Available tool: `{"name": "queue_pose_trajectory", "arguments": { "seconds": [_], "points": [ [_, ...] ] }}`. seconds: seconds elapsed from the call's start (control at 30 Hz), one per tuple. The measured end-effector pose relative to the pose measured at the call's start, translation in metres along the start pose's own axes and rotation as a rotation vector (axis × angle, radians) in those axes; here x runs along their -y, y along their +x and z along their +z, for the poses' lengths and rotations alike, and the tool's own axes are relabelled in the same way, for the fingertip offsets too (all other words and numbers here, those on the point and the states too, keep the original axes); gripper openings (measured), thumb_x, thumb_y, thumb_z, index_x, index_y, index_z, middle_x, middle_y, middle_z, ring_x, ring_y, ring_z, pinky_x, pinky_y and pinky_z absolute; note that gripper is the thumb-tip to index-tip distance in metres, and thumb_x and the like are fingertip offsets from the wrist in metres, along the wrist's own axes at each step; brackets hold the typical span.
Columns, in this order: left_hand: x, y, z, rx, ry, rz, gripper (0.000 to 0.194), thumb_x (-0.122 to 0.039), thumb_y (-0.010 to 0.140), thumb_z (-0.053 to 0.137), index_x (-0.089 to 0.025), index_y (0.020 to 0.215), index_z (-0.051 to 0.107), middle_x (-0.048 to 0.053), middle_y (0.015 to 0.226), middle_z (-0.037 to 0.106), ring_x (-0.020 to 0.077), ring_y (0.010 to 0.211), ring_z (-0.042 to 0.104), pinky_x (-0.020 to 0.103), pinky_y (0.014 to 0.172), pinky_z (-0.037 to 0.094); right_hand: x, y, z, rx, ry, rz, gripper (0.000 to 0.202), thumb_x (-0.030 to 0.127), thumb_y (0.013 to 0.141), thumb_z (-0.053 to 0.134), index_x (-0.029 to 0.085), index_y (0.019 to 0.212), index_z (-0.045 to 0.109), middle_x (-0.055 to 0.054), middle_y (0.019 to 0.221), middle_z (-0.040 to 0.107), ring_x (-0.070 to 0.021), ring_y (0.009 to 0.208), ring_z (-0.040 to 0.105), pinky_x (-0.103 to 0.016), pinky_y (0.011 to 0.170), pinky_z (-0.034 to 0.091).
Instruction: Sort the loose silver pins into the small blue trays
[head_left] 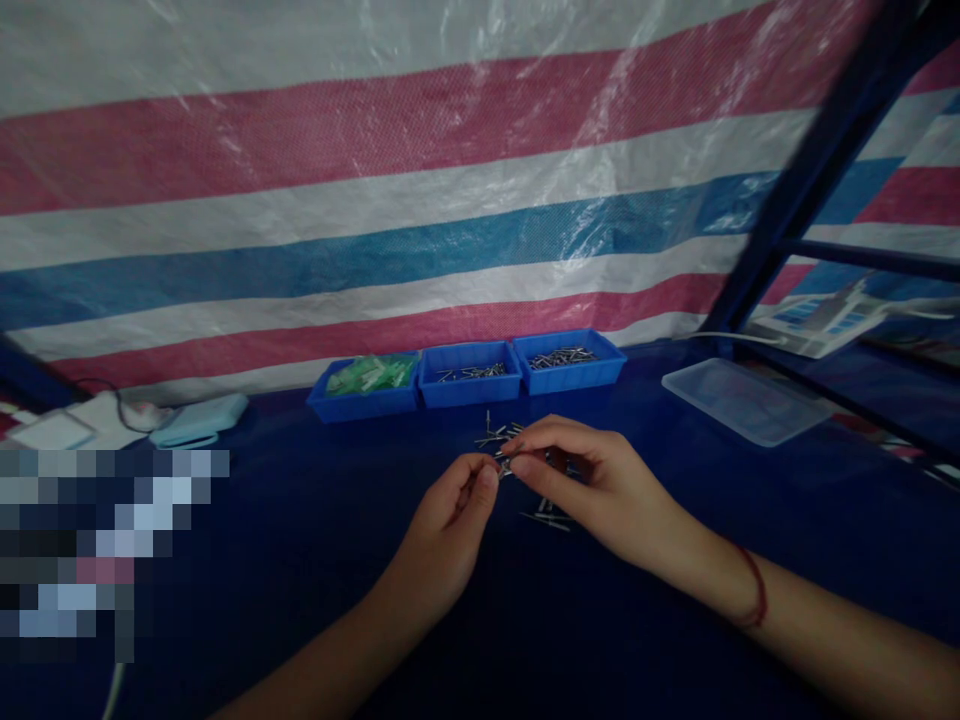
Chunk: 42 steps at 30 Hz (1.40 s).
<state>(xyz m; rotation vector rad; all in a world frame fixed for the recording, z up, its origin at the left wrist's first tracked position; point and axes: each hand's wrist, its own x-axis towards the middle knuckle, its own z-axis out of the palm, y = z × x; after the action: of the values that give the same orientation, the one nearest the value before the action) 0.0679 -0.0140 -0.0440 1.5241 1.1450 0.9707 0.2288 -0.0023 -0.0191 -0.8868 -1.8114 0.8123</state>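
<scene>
In the middle of the head view, my left hand [455, 510] and my right hand [600, 480] meet fingertip to fingertip above the dark blue table. Each is closed in a pinch. Between them shows a small metal rivet [505, 466], partly covered by the fingers. A loose pile of thin metal rivets [553, 520] lies on the table beneath and behind my right hand, which hides part of it. A dark red string bracelet [759, 588] circles my right wrist.
Along the back stand three blue bins: a left bin [365, 405] with green-and-clear plastic packets, a middle bin [471, 390] and right bin [574, 376] holding metal rivets. A translucent lid [739, 400] lies right. A light blue case [199, 420] lies left. Striped sheeting [375, 230] hangs behind.
</scene>
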Motion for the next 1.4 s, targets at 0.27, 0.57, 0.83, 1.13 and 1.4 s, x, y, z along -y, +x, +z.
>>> {"name": "queue_pose_trajectory", "arguments": {
  "seconds": [0.27,0.57,0.83,1.13,1.4],
  "points": [
    [-0.0036,-0.0022,0.0,0.072,-0.09,-0.033,0.027,-0.04,0.089,0.04,-0.018,0.087,0.055,-0.001,0.069,0.047,0.0123,0.061,0.043,0.025,0.057,0.035,-0.0018,-0.002,0.0008,-0.019,0.087,0.007,0.01,0.023,0.082,0.058,0.019,0.08,0.067,-0.002,0.077,0.064,-0.0123,0.071,0.062,-0.027,0.065,0.048],
    [-0.0064,-0.0033,0.0015,0.109,-0.099,-0.007,0.029,-0.04,0.09,0.039,-0.018,0.08,0.054,-0.001,0.067,0.048,0.0126,0.061,0.044,0.025,0.059,0.036,0.0018,-0.0037,0.0021,-0.013,0.111,0.006,0.009,0.023,0.083,0.058,0.02,0.078,0.065,0.0,0.071,0.064,-0.0112,0.067,0.061,-0.027,0.062,0.048],
    [-0.0049,-0.0029,0.0048,0.11,-0.137,0.009,0.024,-0.037,0.09,0.041,-0.018,0.082,0.054,0.0,0.071,0.05,0.0117,0.062,0.047,0.024,0.059,0.039,0.0012,-0.0044,0.0031,-0.042,0.068,0.002,0.008,0.021,0.081,0.058,0.019,0.078,0.065,0.0,0.074,0.06,-0.0107,0.065,0.059,-0.025,0.059,0.047],
    [-0.0035,-0.0029,0.0032,-0.06,-0.046,0.043,0.018,-0.036,0.083,0.049,-0.019,0.088,0.052,-0.002,0.066,0.052,0.0136,0.063,0.052,0.027,0.059,0.042,-0.0011,-0.005,0.0027,-0.073,-0.119,-0.066,0.01,0.016,0.08,0.057,0.022,0.082,0.065,0.0,0.074,0.061,-0.0109,0.064,0.056,-0.025,0.057,0.044],
    [-0.0063,-0.0065,-0.0011,-0.203,0.078,0.198,0.01,-0.029,0.084,0.051,-0.019,0.084,0.053,-0.001,0.074,0.054,0.0122,0.067,0.053,0.024,0.063,0.043,-0.0029,-0.0068,0.0075,0.003,-0.079,-0.026,0.01,0.022,0.083,0.056,0.021,0.08,0.065,-0.001,0.074,0.06,-0.0115,0.065,0.055,-0.025,0.056,0.044]
  ]
}}
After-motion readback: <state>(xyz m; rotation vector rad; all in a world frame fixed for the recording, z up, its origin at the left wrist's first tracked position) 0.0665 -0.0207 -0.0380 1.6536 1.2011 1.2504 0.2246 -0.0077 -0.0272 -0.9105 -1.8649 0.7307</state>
